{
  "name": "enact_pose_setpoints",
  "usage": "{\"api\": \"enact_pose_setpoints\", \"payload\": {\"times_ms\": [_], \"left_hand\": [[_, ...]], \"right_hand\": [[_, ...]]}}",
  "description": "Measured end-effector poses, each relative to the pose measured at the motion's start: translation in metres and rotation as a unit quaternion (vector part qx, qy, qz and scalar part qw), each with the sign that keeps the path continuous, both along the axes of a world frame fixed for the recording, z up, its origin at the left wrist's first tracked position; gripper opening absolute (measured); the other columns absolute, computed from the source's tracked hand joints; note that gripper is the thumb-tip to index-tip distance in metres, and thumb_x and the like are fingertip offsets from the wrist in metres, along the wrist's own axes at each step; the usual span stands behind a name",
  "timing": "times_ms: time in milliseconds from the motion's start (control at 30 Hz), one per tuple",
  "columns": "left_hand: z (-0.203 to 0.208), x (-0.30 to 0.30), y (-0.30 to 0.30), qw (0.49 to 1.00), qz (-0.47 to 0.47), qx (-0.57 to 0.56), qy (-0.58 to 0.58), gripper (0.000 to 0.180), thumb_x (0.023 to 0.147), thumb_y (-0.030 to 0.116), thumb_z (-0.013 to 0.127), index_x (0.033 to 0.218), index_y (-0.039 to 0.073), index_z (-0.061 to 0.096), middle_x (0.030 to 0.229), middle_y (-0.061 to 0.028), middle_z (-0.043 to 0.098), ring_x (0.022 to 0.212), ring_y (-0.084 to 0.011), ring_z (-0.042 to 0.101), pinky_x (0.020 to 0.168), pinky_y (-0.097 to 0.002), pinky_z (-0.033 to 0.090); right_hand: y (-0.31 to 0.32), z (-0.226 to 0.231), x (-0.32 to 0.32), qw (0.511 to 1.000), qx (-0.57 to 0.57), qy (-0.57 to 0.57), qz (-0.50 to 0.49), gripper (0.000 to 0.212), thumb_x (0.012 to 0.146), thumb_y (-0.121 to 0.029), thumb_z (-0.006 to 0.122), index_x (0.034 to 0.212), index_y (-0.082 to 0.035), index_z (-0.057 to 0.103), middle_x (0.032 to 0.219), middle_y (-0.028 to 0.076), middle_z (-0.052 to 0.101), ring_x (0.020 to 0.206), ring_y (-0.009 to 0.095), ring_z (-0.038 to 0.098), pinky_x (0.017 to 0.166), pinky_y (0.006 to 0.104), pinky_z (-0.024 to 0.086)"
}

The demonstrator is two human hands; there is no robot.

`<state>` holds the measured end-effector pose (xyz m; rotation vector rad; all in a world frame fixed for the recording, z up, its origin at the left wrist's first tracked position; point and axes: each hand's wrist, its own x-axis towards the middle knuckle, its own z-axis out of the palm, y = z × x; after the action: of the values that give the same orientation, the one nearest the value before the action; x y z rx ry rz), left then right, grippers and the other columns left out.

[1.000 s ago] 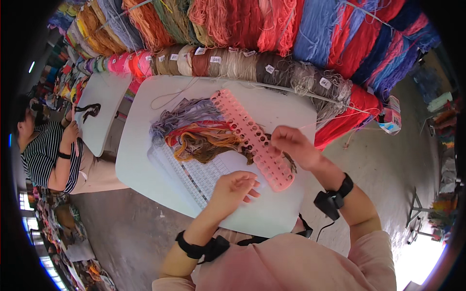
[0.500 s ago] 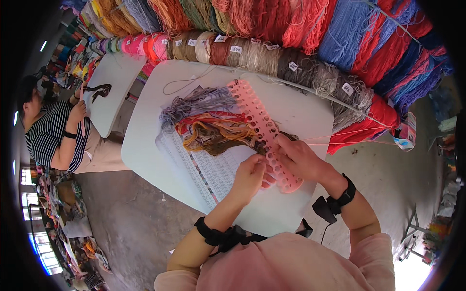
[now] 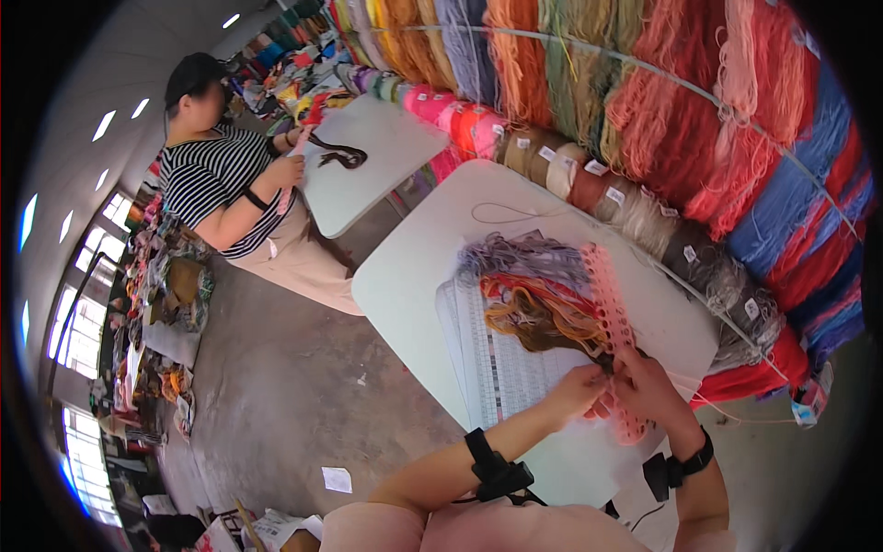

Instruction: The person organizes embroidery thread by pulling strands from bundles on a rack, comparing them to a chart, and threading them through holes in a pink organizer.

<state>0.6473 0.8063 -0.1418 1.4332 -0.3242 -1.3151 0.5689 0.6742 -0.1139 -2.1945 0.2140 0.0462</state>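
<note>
A perforated strip (image 3: 609, 317) lay on a table (image 3: 414, 285), yarn bundles (image 3: 533, 304) to its left, hanging skeins (image 3: 644, 110) behind, both hands (image 3: 616, 391) at its near end.

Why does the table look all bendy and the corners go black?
Head view: the fisheye lens curves the white tabletop and leaves a black rim around the picture. Daylight glares from the windows at the left. Both hands, left and right, look sharp on the pink plastic thread organiser strip.
</note>
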Motion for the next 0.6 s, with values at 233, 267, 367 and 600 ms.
{"api": "enact_pose_setpoints", "payload": {"times_ms": [233, 267, 367, 600], "left_hand": [[0.004, -0.011, -0.005, 0.999, 0.023, 0.016, -0.026, 0.013, 0.075, 0.01, 0.045, 0.08, -0.001, 0.051, 0.067, -0.0071, 0.056, 0.052, -0.0119, 0.053, 0.041, -0.0218, 0.038], [-0.006, -0.01, -0.001, 1.0, 0.014, 0.018, -0.019, 0.013, 0.075, 0.01, 0.045, 0.08, -0.001, 0.051, 0.067, -0.0071, 0.056, 0.052, -0.0119, 0.053, 0.041, -0.0218, 0.038], [-0.018, -0.011, 0.016, 0.964, 0.096, -0.062, -0.239, 0.017, 0.074, 0.01, 0.053, 0.086, -0.001, 0.054, 0.071, -0.0068, 0.056, 0.049, -0.0112, 0.051, 0.04, -0.0215, 0.038], [0.028, 0.006, 0.038, 0.945, 0.138, -0.155, 0.251, 0.023, 0.082, 0.013, 0.047, 0.101, 0.002, 0.05, 0.067, -0.0055, 0.054, 0.039, -0.0052, 0.036, 0.035, -0.0179, 0.027]], "right_hand": [[0.006, -0.001, -0.01, 0.999, 0.018, -0.036, -0.016, 0.017, 0.07, -0.008, 0.051, 0.083, -0.005, 0.04, 0.06, 0.011, 0.053, 0.053, 0.029, 0.054, 0.05, 0.0355, 0.041], [0.01, -0.001, -0.011, 0.997, 0.009, -0.061, -0.05, 0.016, 0.071, -0.008, 0.051, 0.083, -0.005, 0.04, 0.06, 0.012, 0.053, 0.053, 0.029, 0.054, 0.049, 0.0362, 0.041], [0.016, -0.027, -0.014, 0.974, -0.071, -0.159, -0.142, 0.013, 0.073, -0.008, 0.049, 0.083, -0.004, 0.043, 0.062, 0.014, 0.052, 0.053, 0.031, 0.052, 0.048, 0.0378, 0.041], [0.025, -0.04, -0.022, 0.936, -0.021, -0.29, -0.197, 0.017, 0.07, 0.001, 0.047, 0.087, -0.002, 0.046, 0.068, 0.014, 0.053, 0.058, 0.031, 0.052, 0.051, 0.0365, 0.041]]}}
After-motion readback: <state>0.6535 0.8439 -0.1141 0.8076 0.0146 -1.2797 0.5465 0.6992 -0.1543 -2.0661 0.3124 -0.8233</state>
